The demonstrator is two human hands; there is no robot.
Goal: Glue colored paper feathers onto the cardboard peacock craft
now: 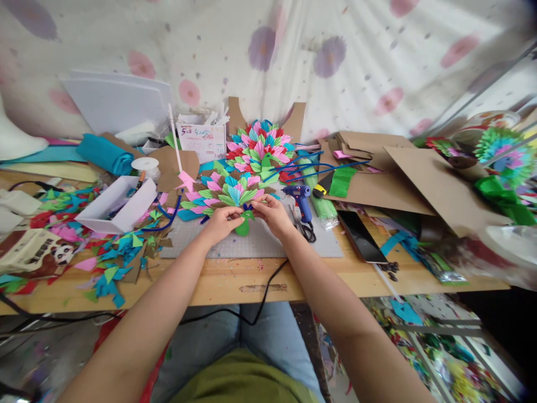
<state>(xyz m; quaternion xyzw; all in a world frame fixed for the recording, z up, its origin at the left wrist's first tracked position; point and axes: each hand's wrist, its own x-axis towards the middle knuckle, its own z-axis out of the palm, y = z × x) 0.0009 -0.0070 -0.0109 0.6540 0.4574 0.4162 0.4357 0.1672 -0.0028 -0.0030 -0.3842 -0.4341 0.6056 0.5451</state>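
Above the grey cutting mat [201, 246], my left hand [224, 224] pinches a small green paper piece [242, 228] with rounded ends. My right hand [272, 214] is closed on the same piece from the other side, fingertips near a dark blue fuzzy bit [247, 207] at its top. Just beyond my fingers lies a fan-like cluster of pleated paper leaves [229, 193] in green, pink, blue and brown. Behind it stands a larger cluster [262, 143] with red leaves among the others. A blue glue gun [300, 200] rests right of my right hand.
Right of the mat lie a phone [363, 236], cardboard sheets [436, 190] and blue pipe cleaners [327, 168]. To the left, a white open box [112, 207] sits among paper scraps [117, 254]. A black cord [268, 285] hangs over the table's front edge.
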